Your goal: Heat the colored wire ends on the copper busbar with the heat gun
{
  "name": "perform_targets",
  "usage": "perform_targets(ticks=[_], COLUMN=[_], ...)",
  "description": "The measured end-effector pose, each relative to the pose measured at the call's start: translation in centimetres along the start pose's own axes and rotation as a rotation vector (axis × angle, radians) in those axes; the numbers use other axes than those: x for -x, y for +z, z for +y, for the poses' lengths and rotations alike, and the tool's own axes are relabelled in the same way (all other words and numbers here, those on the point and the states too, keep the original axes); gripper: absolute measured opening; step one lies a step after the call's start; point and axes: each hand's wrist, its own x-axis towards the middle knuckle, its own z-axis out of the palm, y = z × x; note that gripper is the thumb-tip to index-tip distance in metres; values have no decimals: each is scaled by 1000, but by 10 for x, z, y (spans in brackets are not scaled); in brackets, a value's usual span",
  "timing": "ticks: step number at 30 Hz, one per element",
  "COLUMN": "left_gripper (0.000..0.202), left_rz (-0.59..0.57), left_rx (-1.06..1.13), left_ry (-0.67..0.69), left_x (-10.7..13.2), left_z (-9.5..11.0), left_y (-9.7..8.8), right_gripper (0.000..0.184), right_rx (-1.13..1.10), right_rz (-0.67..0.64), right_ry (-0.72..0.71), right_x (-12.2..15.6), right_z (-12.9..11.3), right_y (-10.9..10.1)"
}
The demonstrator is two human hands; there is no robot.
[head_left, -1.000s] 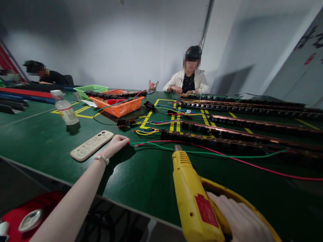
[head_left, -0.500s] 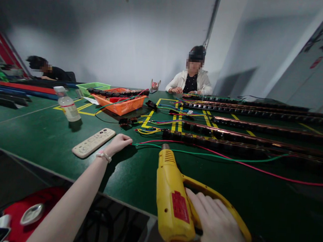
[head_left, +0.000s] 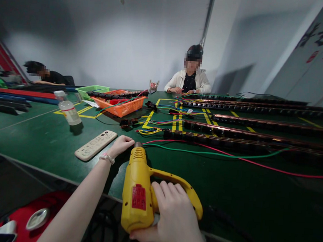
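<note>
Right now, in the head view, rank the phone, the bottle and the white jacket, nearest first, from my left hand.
From your left hand:
1. Phone, just to its left.
2. Bottle, farther left and beyond.
3. White jacket, far back, rightward.

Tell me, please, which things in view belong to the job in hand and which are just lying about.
Likely in use:
yellow heat gun, in the right grip
green wire, red wire, leading toward the left grip

Seemingly lying about:
phone
bottle

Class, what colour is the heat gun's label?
The heat gun's label is red, best seen in the head view.
</note>
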Motion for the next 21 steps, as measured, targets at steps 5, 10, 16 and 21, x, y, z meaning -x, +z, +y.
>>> perform_targets(ticks=[5,10,16,21], left_gripper=[27,27,28,28], left_rz=[-1,-5,11,33], left_rx=[-18,-11,3,31], left_ry=[14,29,44,42], left_x=[0,1,0,-3], left_z=[1,0,-2,-6], left_y=[0,0,0,0], right_gripper=[96,96,97,95], right_rx=[-60,-101,-69,34], right_rz=[-65,-56,29,35], right_ry=[20,17,35,11], right_x=[-1,1,9,18], right_z=[-3,3,20,41], right_y=[4,4,-8,-28])
